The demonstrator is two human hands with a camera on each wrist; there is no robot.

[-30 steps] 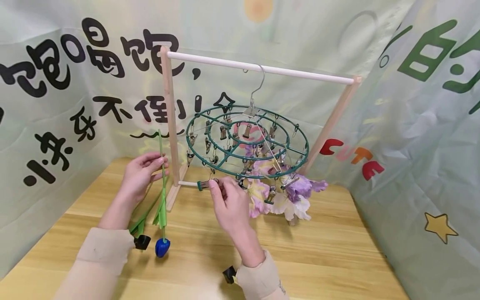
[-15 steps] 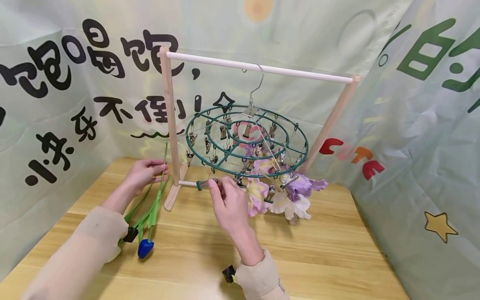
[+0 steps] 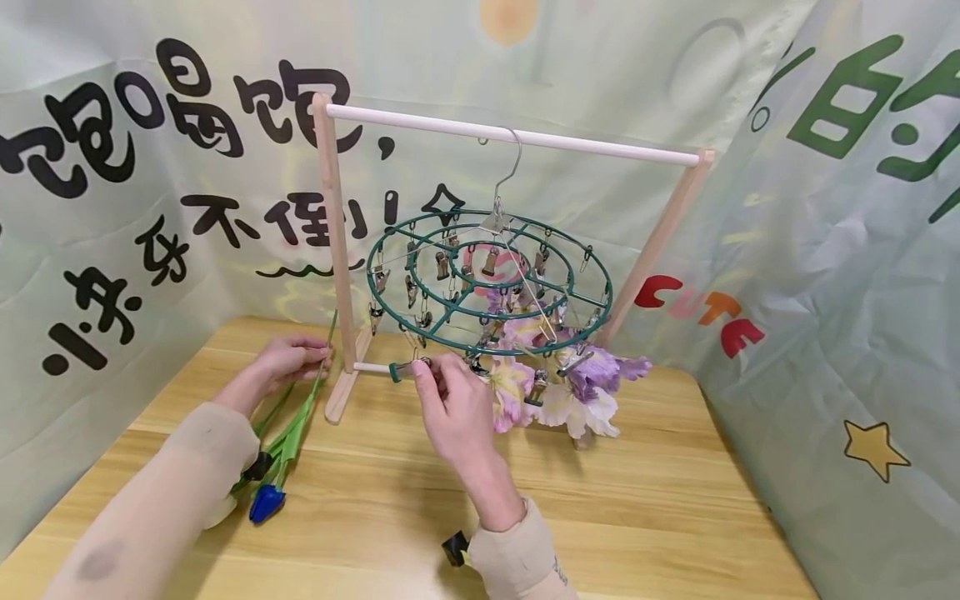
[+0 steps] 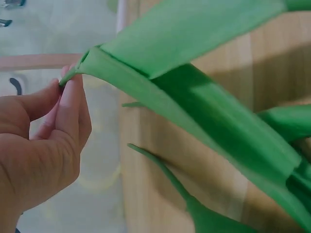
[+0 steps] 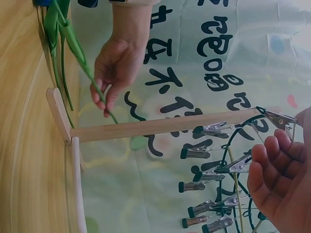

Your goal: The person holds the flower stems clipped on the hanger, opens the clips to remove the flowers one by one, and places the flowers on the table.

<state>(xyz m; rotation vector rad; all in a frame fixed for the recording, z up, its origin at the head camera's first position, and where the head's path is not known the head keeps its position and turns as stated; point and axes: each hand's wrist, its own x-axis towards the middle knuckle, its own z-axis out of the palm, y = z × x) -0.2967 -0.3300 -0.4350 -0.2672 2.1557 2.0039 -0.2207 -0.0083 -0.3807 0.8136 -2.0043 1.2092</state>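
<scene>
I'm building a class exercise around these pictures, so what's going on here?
A person's left hand pinches a blue tulip by its stem, while their right hand holds a green-tipped metal clip on a round green hanger. The hanger hangs from a wooden rack. Pink, white and purple flowers show beneath its right side in the head view. The tulip is apart from the clip.

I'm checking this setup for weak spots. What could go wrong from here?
The left hand pinches the thin stem of the blue flower with its fingertips, so it might slip. The green hanger hangs from one hook, so it may tilt if the right hand, pinching a clip, tugs.
</scene>
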